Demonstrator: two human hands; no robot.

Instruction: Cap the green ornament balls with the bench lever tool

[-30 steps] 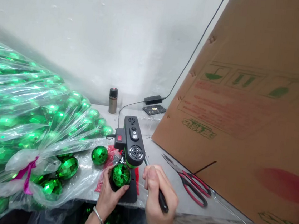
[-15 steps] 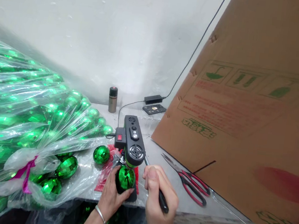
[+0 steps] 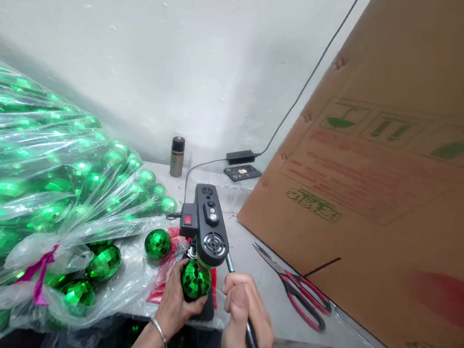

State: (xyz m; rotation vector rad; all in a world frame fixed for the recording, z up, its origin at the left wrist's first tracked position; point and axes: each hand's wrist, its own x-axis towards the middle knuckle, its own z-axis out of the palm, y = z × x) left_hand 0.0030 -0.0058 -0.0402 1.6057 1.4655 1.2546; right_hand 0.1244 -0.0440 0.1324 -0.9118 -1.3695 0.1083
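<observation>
My left hand (image 3: 178,297) is cupped round a green ball (image 3: 196,283), fingers on its left, thumb on its near right side. Ball is at the near end of the machine (image 3: 207,216), partly covered by its head (image 3: 214,244); can't tell if they touch. My right hand (image 3: 245,321) is closed round the lever (image 3: 252,341), to the right. Ball looks light, stiff, probably hollow; facets likely slick and could scuff or crack, so best held round the widest part, light squeeze. Another ball (image 3: 157,244) sits left, by the red bag (image 3: 155,292); scissors (image 3: 305,301) lie right
</observation>
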